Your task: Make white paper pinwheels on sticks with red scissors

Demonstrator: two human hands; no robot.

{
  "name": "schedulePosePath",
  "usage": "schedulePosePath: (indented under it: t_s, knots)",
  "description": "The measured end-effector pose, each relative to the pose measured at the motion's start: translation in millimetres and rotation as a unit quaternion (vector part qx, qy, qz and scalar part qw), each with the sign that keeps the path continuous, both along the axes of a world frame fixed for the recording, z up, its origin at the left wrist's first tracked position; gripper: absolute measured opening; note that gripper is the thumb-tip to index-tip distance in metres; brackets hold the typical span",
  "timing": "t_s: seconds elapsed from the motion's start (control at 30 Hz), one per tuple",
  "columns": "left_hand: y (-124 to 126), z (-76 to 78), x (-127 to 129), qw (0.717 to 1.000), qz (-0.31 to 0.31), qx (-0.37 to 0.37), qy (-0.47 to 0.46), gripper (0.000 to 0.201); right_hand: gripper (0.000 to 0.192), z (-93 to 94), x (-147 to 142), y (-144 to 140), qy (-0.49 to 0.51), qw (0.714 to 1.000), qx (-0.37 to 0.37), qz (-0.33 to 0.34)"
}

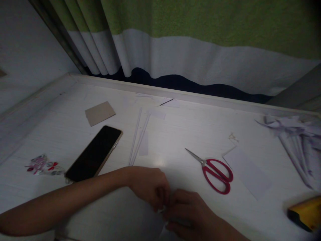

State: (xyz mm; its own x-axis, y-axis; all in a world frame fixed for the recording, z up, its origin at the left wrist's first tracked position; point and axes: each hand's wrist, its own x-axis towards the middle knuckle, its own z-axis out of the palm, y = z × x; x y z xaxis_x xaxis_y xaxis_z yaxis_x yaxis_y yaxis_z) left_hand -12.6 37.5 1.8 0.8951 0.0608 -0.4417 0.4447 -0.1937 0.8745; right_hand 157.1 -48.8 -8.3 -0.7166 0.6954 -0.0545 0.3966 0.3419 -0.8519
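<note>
My left hand and my right hand meet at the near edge of the view, with their fingertips almost touching. Both are closed in a pinch on a small white piece of paper, mostly hidden by the fingers. More white shows dimly below the right fingers. Red-handled scissors lie partly open to the right of my hands. Beyond my left wrist are thin white paper sticks lying side by side. A smartphone with a dark screen rests beyond my left forearm.
A grey-brown card lies behind the phone, a charm with red and pink parts beside it. To the right are a white paper sheet, a crumpled paper heap and a yellow-black object. A curtain hangs behind the raised table edge.
</note>
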Motion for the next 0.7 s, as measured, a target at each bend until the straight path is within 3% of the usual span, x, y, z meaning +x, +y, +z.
schedulePosePath:
  t_s: [0.33,0.7]
  knots:
    - [-1.4,-1.3,3.1,1.000,-0.017,0.017,0.009,0.015,0.013,3.4,0.6,2.5,0.024,0.999,-0.007,0.028]
    - [-3.1,-3.2,7.7,0.998,-0.050,0.026,0.011,0.018,0.010,-2.1,-0.5,0.1,0.075,0.997,0.003,-0.015]
